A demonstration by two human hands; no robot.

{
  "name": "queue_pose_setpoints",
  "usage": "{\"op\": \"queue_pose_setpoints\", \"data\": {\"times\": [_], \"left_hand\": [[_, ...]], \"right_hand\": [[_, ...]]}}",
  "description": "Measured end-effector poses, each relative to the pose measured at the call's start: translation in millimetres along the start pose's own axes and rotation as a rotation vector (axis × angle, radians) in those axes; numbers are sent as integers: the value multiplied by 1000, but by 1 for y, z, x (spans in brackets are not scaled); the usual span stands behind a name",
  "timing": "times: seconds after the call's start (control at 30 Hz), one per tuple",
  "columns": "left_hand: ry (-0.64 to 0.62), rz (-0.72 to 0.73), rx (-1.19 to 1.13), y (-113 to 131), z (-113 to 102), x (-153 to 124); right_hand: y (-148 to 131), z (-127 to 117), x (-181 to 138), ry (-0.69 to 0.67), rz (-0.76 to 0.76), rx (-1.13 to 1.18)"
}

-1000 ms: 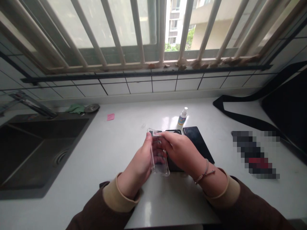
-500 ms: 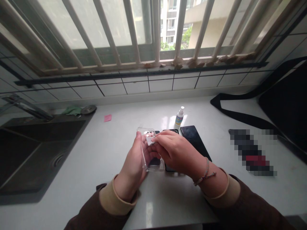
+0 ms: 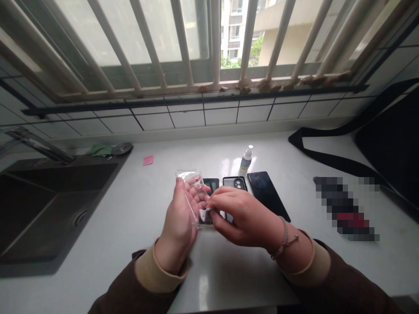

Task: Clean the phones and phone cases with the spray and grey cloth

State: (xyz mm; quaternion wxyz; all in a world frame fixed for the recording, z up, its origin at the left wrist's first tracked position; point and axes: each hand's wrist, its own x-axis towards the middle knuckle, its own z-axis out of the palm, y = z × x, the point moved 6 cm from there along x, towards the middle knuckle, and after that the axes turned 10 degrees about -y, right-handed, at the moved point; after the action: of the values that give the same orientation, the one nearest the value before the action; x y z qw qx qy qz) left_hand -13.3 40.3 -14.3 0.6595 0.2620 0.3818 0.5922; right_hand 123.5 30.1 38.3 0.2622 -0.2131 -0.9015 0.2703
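Observation:
A clear phone case [image 3: 189, 175] is tilted up in my left hand [image 3: 179, 213], whose thumb lies along its left edge with the fingers behind it. My right hand [image 3: 237, 213] pinches a small white cloth [image 3: 204, 215] against the lower part of the case. Behind the case, partly covered, a dark phone-sized object [image 3: 212, 185] lies on the counter. A dark phone case [image 3: 234, 182] with round camera openings lies beside it, partly under my right hand. Further right rests a black phone [image 3: 266, 194].
A small white spray bottle [image 3: 246, 160] stands behind the phones. The sink [image 3: 98, 183] with its faucet [image 3: 39, 146] is at left, near a pink paper [image 3: 148, 160]. A black bag [image 3: 393, 135] with a strap and a blurred-out item [image 3: 347, 209] lie at right.
My right hand has moved the cloth down along the case, from near its camera end to its lower part. The case has shifted left, uncovering more of the things behind it.

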Motion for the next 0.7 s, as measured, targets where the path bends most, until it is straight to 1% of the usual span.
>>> {"op": "queue_pose_setpoints", "data": {"times": [0.17,0.3,0.4,0.53,0.6,0.63,0.7], "left_hand": [[20,20,-6,3,3,-2],[20,-14,23,0,3,-2],[-17,-71,33,-5,3,-2],[-83,-117,14,-11,4,-2],[-77,-101,16,-11,3,-1],[-75,-92,23,-11,3,-1],[-96,-83,52,-11,4,0]], "right_hand": [[1,0,2,-14,39,90],[6,1,2,-31,89,137],[8,3,1,-51,130,196],[14,8,0,-94,207,347],[19,9,-1,-47,245,408],[24,8,-2,6,268,430],[33,3,-6,155,324,428]]}}
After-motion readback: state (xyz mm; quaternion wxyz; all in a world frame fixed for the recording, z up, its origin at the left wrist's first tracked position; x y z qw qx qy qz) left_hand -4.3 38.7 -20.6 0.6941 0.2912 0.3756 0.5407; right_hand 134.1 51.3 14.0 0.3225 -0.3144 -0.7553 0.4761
